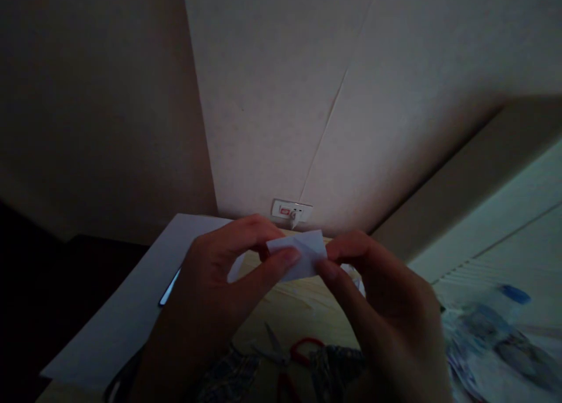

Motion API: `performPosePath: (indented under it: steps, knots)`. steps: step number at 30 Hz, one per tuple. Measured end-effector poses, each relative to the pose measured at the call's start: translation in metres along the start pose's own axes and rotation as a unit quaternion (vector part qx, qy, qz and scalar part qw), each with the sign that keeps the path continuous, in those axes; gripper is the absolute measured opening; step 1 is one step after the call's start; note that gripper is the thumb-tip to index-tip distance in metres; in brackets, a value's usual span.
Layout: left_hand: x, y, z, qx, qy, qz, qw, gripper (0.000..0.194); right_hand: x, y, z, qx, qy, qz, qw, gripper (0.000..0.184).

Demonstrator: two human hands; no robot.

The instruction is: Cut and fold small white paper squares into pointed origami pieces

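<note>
A small folded piece of white paper (309, 248) is held up between both hands, above the wooden table (302, 309). My left hand (228, 274) pinches its left side, thumb laid across the front face and fingers behind. At its right edge, my right hand (373, 286) grips the paper between thumb and index finger. Scissors (281, 353) with red handles lie on the table below the hands, their blades apart. Part of the handles is hidden by a dark patterned sleeve (336, 371).
A large white sheet (132, 298) covers the table's left side, with a phone (169, 289) partly behind my left hand. A wall socket (292, 210) with a plug is at the back. To the right lie clear plastic items and a blue-capped bottle (513, 295).
</note>
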State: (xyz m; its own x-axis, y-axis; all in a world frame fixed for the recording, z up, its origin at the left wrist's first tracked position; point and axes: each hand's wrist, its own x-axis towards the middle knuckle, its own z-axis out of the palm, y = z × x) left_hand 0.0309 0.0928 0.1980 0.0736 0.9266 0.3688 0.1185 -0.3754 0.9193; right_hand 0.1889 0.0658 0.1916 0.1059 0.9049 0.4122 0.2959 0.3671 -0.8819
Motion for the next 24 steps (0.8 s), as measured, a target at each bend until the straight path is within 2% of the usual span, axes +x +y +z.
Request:
performPosePath:
  steps: [2, 8, 13, 24]
  knots:
    - [-0.0006, -0.0013, 0.0005, -0.005, 0.003, 0.009, 1.000, 0.019, -0.0005, -0.0006, 0.0011, 0.002, -0.011, 0.008, 1.000, 0.012]
    - [-0.0025, -0.0009, 0.0021, 0.002, 0.018, 0.005, 1.000, 0.021, -0.0011, -0.0010, 0.0025, 0.007, 0.015, 0.022, 1.000, 0.023]
    - [-0.0020, 0.0015, 0.0012, -0.003, 0.001, 0.008, 1.000, 0.025, -0.0013, 0.0003, 0.0015, 0.017, 0.009, 0.031, 0.999, 0.025]
    - [-0.0004, -0.0027, -0.0018, 0.034, -0.018, 0.003, 0.999, 0.015, -0.0028, 0.0018, 0.0044, -0.006, -0.001, 0.024, 1.000, 0.030]
